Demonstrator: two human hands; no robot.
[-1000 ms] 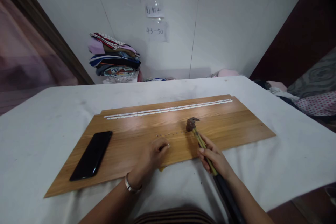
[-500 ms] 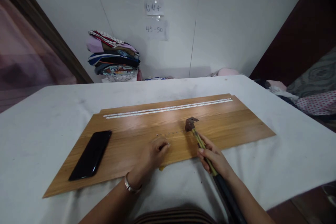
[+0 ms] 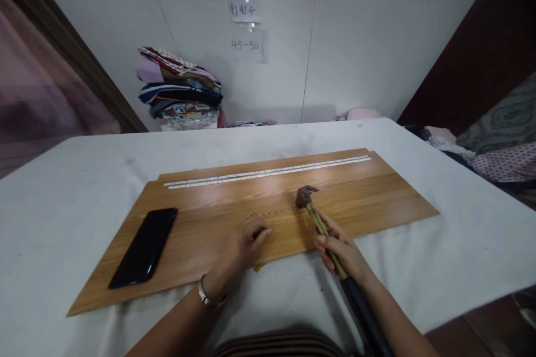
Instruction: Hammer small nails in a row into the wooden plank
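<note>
A claw hammer (image 3: 329, 242) with a rusty head and a yellowish shaft is in my right hand (image 3: 345, 254), fingers wrapped round the shaft. Its head is at the right end of a row of small nails (image 3: 269, 212) standing in the wooden board (image 3: 201, 240); whether it touches a nail I cannot tell. My left hand (image 3: 250, 240) rests on the board just below the row, fingers curled in; what they hold, if anything, is hidden. Under the board's front edge a small yellow bit pokes out beneath my left hand.
A black phone (image 3: 144, 248) lies on the board's left part. Two white measuring strips (image 3: 268, 173) run along its back. The board is on a white-covered table (image 3: 435, 256). Folded clothes (image 3: 180, 89) are stacked behind the table, below paper notes (image 3: 247, 44) on the wall.
Almost nothing differs. The hammer's head and both hands are in nearly the same place; the view has shifted very slightly.
</note>
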